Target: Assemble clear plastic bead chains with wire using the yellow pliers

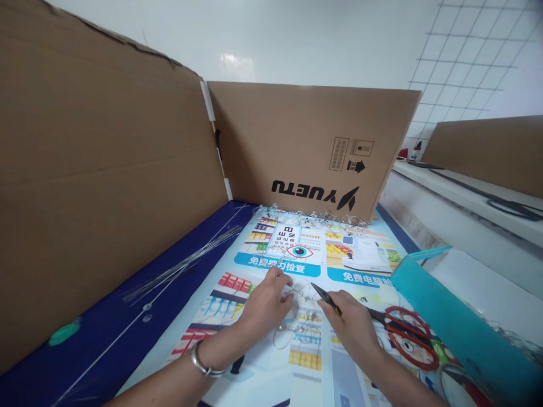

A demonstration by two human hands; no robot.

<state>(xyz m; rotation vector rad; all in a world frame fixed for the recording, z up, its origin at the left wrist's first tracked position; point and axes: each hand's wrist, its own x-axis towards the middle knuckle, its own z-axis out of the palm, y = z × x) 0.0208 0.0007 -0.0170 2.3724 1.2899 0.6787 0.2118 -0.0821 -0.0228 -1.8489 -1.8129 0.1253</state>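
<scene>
Your right hand (354, 323), right of centre in the lower frame, is closed around dark-tipped pliers (324, 296), their nose pointing up and left. Your left hand (263, 301), just left of them, has its fingers curled at the thin wire (302, 293) — you can't tell from here whether they pinch it. That wire lies at lower centre, between your hands, over the printed sheet (258, 376). Red-handled scissors (408, 333) lie at lower right, beside a turquoise box (456, 319) — more wire pieces (316, 217) line the sheet's far edge, mid-frame.
</scene>
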